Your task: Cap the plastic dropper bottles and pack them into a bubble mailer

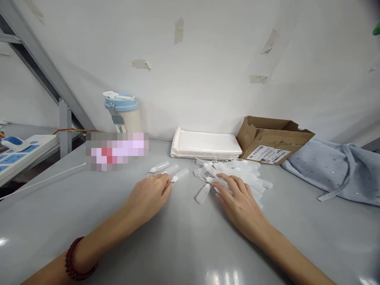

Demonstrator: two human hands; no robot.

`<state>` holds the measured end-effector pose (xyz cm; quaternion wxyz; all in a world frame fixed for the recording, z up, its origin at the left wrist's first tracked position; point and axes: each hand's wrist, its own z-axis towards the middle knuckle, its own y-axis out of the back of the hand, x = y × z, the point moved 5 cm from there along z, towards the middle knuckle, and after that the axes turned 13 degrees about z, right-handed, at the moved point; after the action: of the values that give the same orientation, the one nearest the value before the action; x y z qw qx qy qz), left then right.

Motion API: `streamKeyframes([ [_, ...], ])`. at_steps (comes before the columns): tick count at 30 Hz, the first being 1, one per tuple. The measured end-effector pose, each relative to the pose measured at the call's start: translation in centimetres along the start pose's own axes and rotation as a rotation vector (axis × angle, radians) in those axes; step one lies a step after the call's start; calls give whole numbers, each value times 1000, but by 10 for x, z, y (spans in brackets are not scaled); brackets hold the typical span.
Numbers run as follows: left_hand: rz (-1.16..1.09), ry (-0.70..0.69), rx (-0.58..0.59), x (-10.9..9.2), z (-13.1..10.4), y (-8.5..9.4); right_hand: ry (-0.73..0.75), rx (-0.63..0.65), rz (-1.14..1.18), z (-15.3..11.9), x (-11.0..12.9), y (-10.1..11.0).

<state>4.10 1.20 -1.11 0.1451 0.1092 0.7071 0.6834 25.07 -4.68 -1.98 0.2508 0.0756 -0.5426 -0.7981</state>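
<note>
My left hand (pixel 150 196) is closed at the fingertips, around the white tip of a small translucent dropper bottle (pixel 180 175) lying on the grey table. Two similar bottles lie just beyond these fingers, one of them a dropper bottle (pixel 160 166) pointing toward the hand. My right hand (pixel 242 200) reaches over a loose pile of dropper bottles (pixel 251 178), its fingers bent but apart. Its index fingertip rests by a bottle's white neck. Left of that fingertip, a single dropper bottle (pixel 203 194) lies at the pile's near edge. The right palm hides part of the pile.
Against the wall stand a stack of white padded envelopes (pixel 208 145) and an open cardboard box (pixel 271 138). Blue-grey cloth (pixel 332 170) lies at the right. A blue-lidded tumbler (pixel 130 116) stands back left, behind a blurred pink item (pixel 118 152). A power strip (pixel 26 152) and white cable lie far left.
</note>
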Motion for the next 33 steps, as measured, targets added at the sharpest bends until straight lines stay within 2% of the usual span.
streamKeyframes([
  [9,73,56,24,7,1,-1,15,80,1,-2,3,-3],
  [18,78,88,51,16,4,-1,22,45,10,-3,5,0],
  [26,56,118,30,21,7,-1,-19,37,136,-3,7,2],
  [33,30,98,6,15,5,0,-47,25,178,-1,11,-2],
])
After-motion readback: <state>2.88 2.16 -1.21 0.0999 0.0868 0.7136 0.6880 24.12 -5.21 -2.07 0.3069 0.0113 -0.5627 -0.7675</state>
